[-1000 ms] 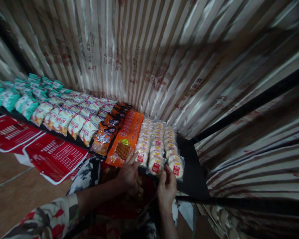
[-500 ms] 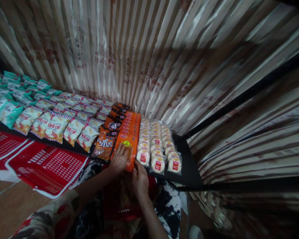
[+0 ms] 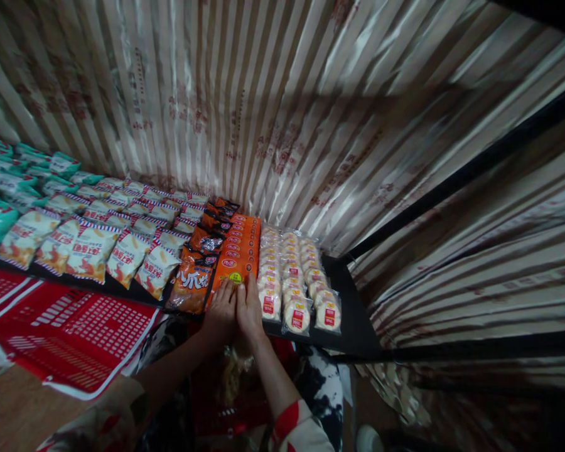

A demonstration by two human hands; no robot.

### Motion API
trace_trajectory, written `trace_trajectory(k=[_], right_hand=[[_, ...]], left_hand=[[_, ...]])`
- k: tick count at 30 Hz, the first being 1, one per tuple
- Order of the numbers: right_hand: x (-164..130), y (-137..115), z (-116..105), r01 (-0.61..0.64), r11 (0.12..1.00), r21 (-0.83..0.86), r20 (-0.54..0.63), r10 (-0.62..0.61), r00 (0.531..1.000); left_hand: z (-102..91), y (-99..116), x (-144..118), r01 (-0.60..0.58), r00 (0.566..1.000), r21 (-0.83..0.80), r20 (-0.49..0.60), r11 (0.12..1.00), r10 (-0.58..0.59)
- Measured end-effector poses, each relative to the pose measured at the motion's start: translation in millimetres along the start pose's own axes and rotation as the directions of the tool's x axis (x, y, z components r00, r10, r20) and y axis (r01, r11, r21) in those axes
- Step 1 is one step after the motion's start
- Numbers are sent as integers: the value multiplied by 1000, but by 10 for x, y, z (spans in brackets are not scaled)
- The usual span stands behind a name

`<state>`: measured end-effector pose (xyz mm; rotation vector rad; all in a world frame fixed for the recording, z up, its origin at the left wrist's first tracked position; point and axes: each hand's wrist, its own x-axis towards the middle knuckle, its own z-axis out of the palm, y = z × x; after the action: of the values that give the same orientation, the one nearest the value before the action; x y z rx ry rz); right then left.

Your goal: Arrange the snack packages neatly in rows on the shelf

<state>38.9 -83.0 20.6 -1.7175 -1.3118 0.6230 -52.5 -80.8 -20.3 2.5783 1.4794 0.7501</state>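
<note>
Head view is showing both hands lying flat, side by side, on the near end of the orange snack packs (image 3: 238,251) stacked in a column on the black shelf (image 3: 358,314). Left hand (image 3: 221,311) is resting palm down with fingers (image 3: 226,290) extended and held close together, tips pressing the front pack. Right hand (image 3: 249,307) is doing the same, fingers (image 3: 251,285) straight and together, its edge touching the left hand (nothing pinched or gripped by either). Both hands are covering the lower part of the front orange pack.

Just right of the hands, clear-wrapped round cakes with red labels (image 3: 294,276) are sitting in three rows, the nearest row almost touching the right hand. Just left, dark orange pouches (image 3: 193,279) are overlapping down the shelf, then white-and-red striped bags (image 3: 122,242), then teal bags (image 3: 9,182) farther off. Striped shiny curtain (image 3: 273,107) is hanging right behind the shelf. Red plastic baskets (image 3: 70,326) are lying below the shelf's front edge, left of the person's patterned sleeve (image 3: 108,420).
</note>
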Motion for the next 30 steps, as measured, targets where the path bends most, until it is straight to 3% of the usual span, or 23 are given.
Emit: trace_trajectory(k=[5,12,18,30], right_hand=[[185,45,79,-1,1000,14,-41,2,999],[236,216,164,-95,992,-83,-75,89,993],[299,286,105,-108,992,-59,-107,101,989],[538,117,-7,-96,986,-137,-70,87,994]], left_hand=[[4,-9,-14,-3,1000,-25,17,1000,4],[-38,9,2,7,997,-48,81,999,-3],[-105,47,33,22,998,-40,63,999,-19],[-79,57,33,-4,1000,6,-2,1000,4]])
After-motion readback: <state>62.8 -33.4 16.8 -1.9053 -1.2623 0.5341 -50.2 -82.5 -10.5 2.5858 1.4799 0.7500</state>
